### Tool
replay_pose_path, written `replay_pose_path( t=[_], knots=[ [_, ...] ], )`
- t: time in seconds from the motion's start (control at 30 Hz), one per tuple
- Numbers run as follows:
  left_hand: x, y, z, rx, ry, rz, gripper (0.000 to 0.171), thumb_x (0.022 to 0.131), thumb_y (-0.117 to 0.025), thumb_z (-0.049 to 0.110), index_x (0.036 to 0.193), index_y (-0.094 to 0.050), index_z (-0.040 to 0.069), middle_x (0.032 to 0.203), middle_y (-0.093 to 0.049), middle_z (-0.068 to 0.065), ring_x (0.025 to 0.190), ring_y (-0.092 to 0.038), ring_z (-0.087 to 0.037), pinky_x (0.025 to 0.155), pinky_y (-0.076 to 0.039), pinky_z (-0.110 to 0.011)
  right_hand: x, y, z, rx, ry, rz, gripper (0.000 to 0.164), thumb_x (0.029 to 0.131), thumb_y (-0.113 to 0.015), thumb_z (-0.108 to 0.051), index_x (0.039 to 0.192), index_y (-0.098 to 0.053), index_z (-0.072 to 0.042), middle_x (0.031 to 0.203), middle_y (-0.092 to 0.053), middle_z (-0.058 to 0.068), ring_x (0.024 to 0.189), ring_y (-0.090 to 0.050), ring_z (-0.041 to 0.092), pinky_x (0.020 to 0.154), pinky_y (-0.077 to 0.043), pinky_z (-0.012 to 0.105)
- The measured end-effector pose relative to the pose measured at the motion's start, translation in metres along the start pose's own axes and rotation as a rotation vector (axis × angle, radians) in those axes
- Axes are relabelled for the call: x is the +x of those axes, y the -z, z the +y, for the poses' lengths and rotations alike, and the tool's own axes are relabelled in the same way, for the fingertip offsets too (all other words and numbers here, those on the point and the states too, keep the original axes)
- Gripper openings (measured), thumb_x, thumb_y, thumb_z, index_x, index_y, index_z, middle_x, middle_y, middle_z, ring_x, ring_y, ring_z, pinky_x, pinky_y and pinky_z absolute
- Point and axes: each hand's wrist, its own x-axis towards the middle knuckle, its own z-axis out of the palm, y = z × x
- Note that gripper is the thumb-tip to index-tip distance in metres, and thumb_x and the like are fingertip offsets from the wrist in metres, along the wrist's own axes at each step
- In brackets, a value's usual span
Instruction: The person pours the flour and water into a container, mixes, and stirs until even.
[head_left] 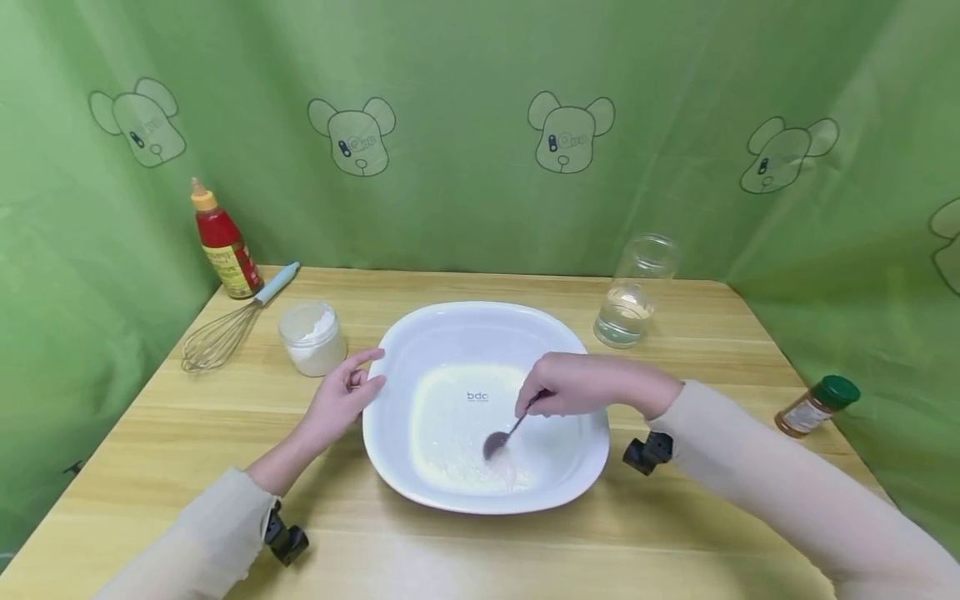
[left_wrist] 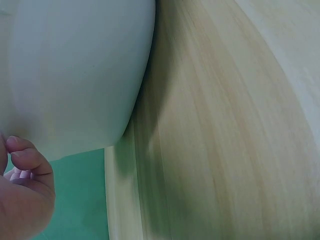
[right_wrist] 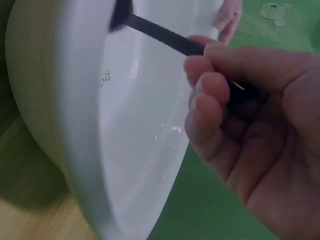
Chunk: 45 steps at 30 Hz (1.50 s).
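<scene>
A white basin (head_left: 480,312) with "bdo" printed on its floor sits at the middle of the table. At its left rim my left hand (head_left: 347,392) grips the edge between thumb and fingers, also seen in the left wrist view. My right hand (head_left: 562,385) reaches over the right side and holds a dark spoon (head_left: 495,446) by its handle. The spoon's bowl is low inside the basin, near the front, beside a whitish wet patch (head_left: 510,475). In the right wrist view, thumb and fingers pinch the spoon's black handle (right_wrist: 165,36).
Left of the basin stand a jar of white powder (head_left: 315,354), a whisk (head_left: 225,333) and a red sauce bottle (head_left: 225,250). A glass with clear liquid (head_left: 622,321) is behind right; a green-capped spice jar (head_left: 813,407) stands far right. A green curtain (head_left: 465,208) surrounds the table.
</scene>
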Motion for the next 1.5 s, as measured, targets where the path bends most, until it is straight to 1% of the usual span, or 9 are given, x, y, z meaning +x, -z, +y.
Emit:
replay_pose_path(
  t=[0.27, 0.47, 0.57, 0.67, 0.83, 1.07, 1.17, 1.3, 1.5],
  knots=[
    [-0.001, -0.001, 0.004, 0.02, -0.005, 0.012, 0.043, 0.091, -0.056, 0.005, 0.131, -0.043, -0.002, 0.064, -0.041, -0.003, 0.044, -0.034, -0.006, 0.04, -0.029, -0.018, -0.018, -0.001, 0.006, 0.09, 0.006, -0.022, 0.017, 0.088, -0.057, 0.0, 0.093, -0.071, -0.007, 0.073, -0.059, -0.011, 0.061, -0.049, 0.003, 0.054, -0.046, 0.022],
    [-0.001, -0.001, 0.002, 0.023, -0.008, 0.011, 0.042, 0.091, -0.056, 0.005, 0.13, -0.044, -0.002, 0.065, -0.041, -0.003, 0.044, -0.034, -0.006, 0.04, -0.028, -0.018, -0.007, -0.008, 0.017, 0.006, 0.08, 0.151, 0.015, 0.088, -0.057, 0.001, 0.095, -0.07, -0.002, 0.08, -0.064, -0.005, 0.061, -0.049, 0.002, 0.057, -0.046, 0.022],
    [0.0, -0.002, 0.002, 0.017, -0.005, 0.009, 0.042, 0.091, -0.056, 0.005, 0.131, -0.044, -0.002, 0.065, -0.041, -0.003, 0.045, -0.034, -0.007, 0.04, -0.029, -0.018, -0.007, -0.007, 0.018, -0.054, 0.069, 0.192, 0.016, 0.087, -0.057, 0.002, 0.095, -0.07, -0.001, 0.083, -0.066, -0.002, 0.063, -0.049, 0.002, 0.06, -0.047, 0.022],
    [0.0, -0.002, 0.003, 0.017, 0.0, 0.009, 0.043, 0.091, -0.056, 0.005, 0.131, -0.043, -0.001, 0.065, -0.041, -0.003, 0.045, -0.034, -0.007, 0.04, -0.029, -0.018, -0.012, -0.005, 0.015, -0.041, 0.033, 0.147, 0.017, 0.088, -0.056, 0.002, 0.094, -0.07, -0.002, 0.08, -0.065, -0.004, 0.06, -0.047, 0.002, 0.058, -0.046, 0.022],
    [-0.001, -0.002, 0.003, 0.018, 0.002, 0.012, 0.043, 0.091, -0.056, 0.004, 0.131, -0.044, -0.001, 0.065, -0.04, -0.003, 0.045, -0.035, -0.007, 0.04, -0.029, -0.019, -0.02, -0.006, 0.011, 0.076, -0.007, 0.031, 0.018, 0.089, -0.054, -0.002, 0.096, -0.071, -0.005, 0.069, -0.058, -0.009, 0.057, -0.048, 0.003, 0.051, -0.043, 0.022],
    [0.0, -0.001, 0.002, 0.023, -0.008, 0.011, 0.042, 0.091, -0.056, 0.005, 0.131, -0.044, -0.001, 0.065, -0.04, -0.003, 0.045, -0.034, -0.007, 0.04, -0.029, -0.019, -0.02, -0.005, 0.015, 0.078, -0.074, 0.153, 0.018, 0.09, -0.054, -0.001, 0.099, -0.069, -0.002, 0.067, -0.057, -0.005, 0.055, -0.048, 0.005, 0.047, -0.04, 0.022],
    [0.0, -0.001, 0.002, 0.02, -0.006, 0.009, 0.043, 0.091, -0.056, 0.005, 0.131, -0.044, -0.001, 0.065, -0.041, -0.003, 0.045, -0.034, -0.007, 0.04, -0.029, -0.019, -0.017, -0.009, 0.016, 0.09, -0.097, 0.124, 0.018, 0.092, -0.053, -0.003, 0.103, -0.068, -0.003, 0.068, -0.057, -0.006, 0.053, -0.047, 0.004, 0.046, -0.039, 0.021],
    [0.0, -0.001, 0.003, 0.012, -0.005, 0.005, 0.043, 0.091, -0.056, 0.005, 0.131, -0.043, -0.001, 0.064, -0.041, -0.003, 0.045, -0.035, -0.008, 0.04, -0.029, -0.019, -0.017, -0.014, 0.011, 0.162, -0.069, 0.019, 0.019, 0.092, -0.053, -0.003, 0.104, -0.068, -0.005, 0.068, -0.058, -0.007, 0.049, -0.044, 0.002, 0.044, -0.037, 0.018],
    [0.0, 0.0, 0.002, 0.015, -0.006, 0.004, 0.044, 0.091, -0.056, 0.007, 0.132, -0.043, -0.001, 0.066, -0.041, -0.003, 0.046, -0.035, -0.008, 0.041, -0.03, -0.019, -0.021, -0.011, 0.002, 0.191, 0.012, -0.026, 0.017, 0.091, -0.053, -0.002, 0.096, -0.069, -0.006, 0.066, -0.056, -0.006, 0.049, -0.043, 0.002, 0.043, -0.037, 0.018]
  ],
)
